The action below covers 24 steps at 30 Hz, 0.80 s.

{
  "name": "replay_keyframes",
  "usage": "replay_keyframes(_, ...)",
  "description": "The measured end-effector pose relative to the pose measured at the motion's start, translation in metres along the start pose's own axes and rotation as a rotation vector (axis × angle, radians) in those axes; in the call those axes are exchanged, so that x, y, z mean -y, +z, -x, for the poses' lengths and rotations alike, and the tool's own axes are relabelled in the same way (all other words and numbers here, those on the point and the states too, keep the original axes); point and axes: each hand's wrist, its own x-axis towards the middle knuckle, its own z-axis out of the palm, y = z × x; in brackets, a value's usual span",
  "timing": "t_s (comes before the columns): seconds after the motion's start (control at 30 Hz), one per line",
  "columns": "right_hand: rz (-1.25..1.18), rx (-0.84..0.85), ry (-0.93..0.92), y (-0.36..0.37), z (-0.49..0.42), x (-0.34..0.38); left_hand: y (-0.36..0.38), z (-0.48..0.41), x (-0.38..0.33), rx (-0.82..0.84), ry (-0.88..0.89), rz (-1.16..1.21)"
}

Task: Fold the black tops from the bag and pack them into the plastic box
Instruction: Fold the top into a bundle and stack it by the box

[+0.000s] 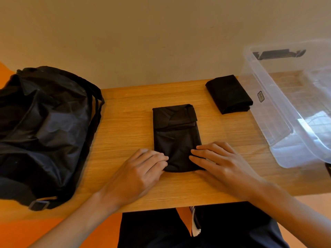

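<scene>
One folded top (229, 93) seemingly touches plastic box (272, 119).

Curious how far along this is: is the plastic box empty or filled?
Empty, where visible: through the clear box only its bare bottom shows. A folded top lies outside it, on the table.

long top (176, 140) mid, folded top (229, 93) by box (286, 122)

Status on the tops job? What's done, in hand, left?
Done: one folded top lies on the table beside the plastic box. In hand: a second top, a narrow strip mid-table; the left hand curls at its near edge, the right hand presses flat on it. Left: finish that fold, pack both tops (no top shows in the box), check the bag, contents hidden.
</scene>
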Motion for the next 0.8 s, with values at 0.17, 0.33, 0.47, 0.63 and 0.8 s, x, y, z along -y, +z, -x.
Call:
replay_keyframes(0.17, 0.005, -0.017, -0.055, 0.002, 0.0, 0.0, -0.001, 0.004, 0.0, 0.011, 0.004, 0.044)
replay_keyframes(0.33, -0.04, -0.027, -0.034, -0.002, -0.007, 0.003, -0.004, 0.004, 0.008, 0.033, -0.033, 0.132)
replay_keyframes(0.47, -0.031, 0.004, -0.023, -0.003, -0.004, -0.003, -0.006, 0.001, 0.009, 0.014, -0.022, 0.131)
replay_keyframes(0.63, -0.15, -0.009, -0.025, -0.008, 0.002, -0.009, -0.007, 0.003, 0.003, -0.033, -0.033, 0.188)
replay_keyframes(0.8, -0.534, -0.068, 0.202, -0.022, -0.029, -0.018, -0.015, -0.018, 0.004, -0.143, -0.337, 0.488)
